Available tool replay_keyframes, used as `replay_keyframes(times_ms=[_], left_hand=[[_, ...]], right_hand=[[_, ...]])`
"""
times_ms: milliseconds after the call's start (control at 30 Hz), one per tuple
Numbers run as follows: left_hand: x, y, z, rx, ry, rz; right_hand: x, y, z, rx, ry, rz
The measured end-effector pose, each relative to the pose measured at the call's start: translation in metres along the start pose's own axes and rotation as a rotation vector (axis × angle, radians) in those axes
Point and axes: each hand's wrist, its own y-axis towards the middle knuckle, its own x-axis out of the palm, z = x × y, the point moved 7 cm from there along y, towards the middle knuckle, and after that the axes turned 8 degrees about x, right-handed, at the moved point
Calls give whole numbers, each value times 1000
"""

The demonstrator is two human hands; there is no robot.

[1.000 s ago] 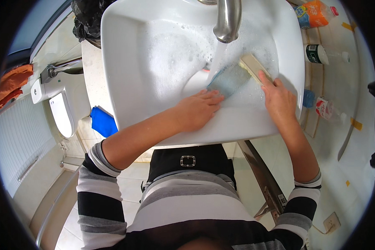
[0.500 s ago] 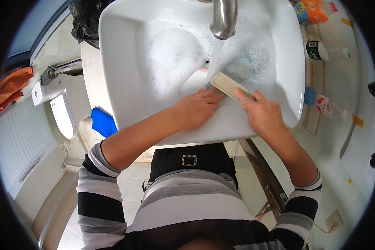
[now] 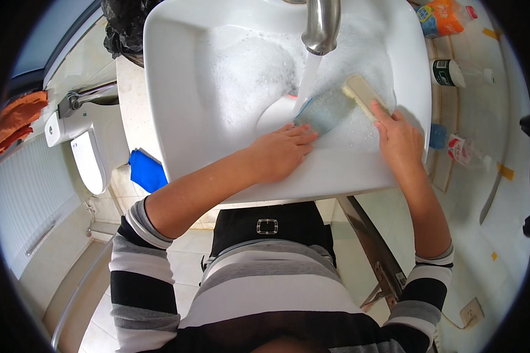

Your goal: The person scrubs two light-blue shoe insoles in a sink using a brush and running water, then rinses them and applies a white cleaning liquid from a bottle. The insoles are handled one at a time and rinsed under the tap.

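In the white sink [image 3: 182, 147], a flat, elongated blue-grey piece [image 3: 331, 112], like an insole, lies in foamy water. My left hand [image 3: 280, 152] rests at the near wall with fingers stretched out flat, their tips pressing on its near end. A pale scrub brush [image 3: 362, 93] with a long block body is gripped in my right hand [image 3: 399, 138], index finger along its back. Its bristles touch or nearly touch the far right end of the blue-grey piece. Beside the left fingertips, a white rounded object [image 3: 275, 115] with a reddish edge is partly under suds.
Water runs from the metal faucet [image 3: 322, 29] into the basin. Plastic bottles [image 3: 459, 148] and an orange-blue package [image 3: 441, 17] stand along the right. Left are a black plastic bag [image 3: 123, 29], a blue cloth [image 3: 147, 170] and a toilet [image 3: 90, 162].
My right hand has moved the brush right and away from my left fingers, uncovering more of the blue-grey piece. The left hand stays nearly in place.
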Motion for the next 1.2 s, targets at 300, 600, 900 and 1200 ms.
replay_keyframes(times_ms=[300,600,900,1200], left_hand=[[0,1,1,-9,2,7],[4,0,-1,20,-14,47],[-1,1,1,-2,-54,9],[3,1,-2,6,-77,53]], right_hand=[[8,-6,-5,-105,99,-120],[11,-11,-18,-231,175,-271],[15,-15,-14,-291,158,-88],[-7,-6,-21,-199,167,-101]])
